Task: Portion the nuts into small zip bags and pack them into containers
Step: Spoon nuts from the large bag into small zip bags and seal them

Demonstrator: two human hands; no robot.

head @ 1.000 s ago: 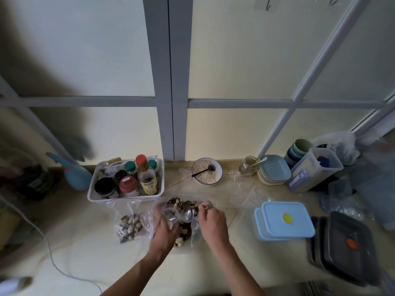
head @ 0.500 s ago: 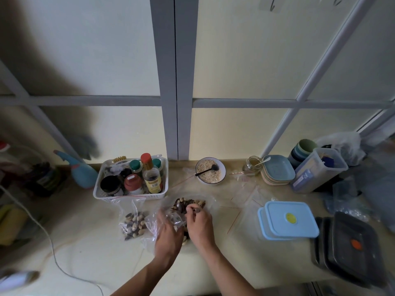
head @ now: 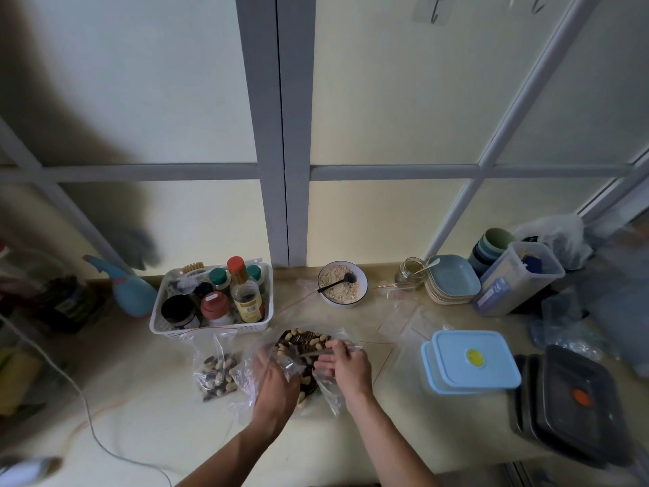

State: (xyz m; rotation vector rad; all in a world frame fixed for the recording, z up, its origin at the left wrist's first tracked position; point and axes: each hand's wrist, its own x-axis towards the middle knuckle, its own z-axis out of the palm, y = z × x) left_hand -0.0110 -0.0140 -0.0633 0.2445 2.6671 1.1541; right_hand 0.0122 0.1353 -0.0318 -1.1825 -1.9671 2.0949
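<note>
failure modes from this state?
1. The left hand holds a limp small zip bag open; if the mouth sags, nuts off the spoon in the right hand may spill.
2. The filled bag beside it looks unsealed and may get knocked.

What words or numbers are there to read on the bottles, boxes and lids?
No text can be read.
Yellow label on the red-capped bottle: print too small and blurred.
Blue label on the clear tall container: blurred, unreadable.
Yellow dot on the blue lidded box: a plain mark, no letters visible.
Orange dot on the black lidded box: a plain mark, no letters visible.
</note>
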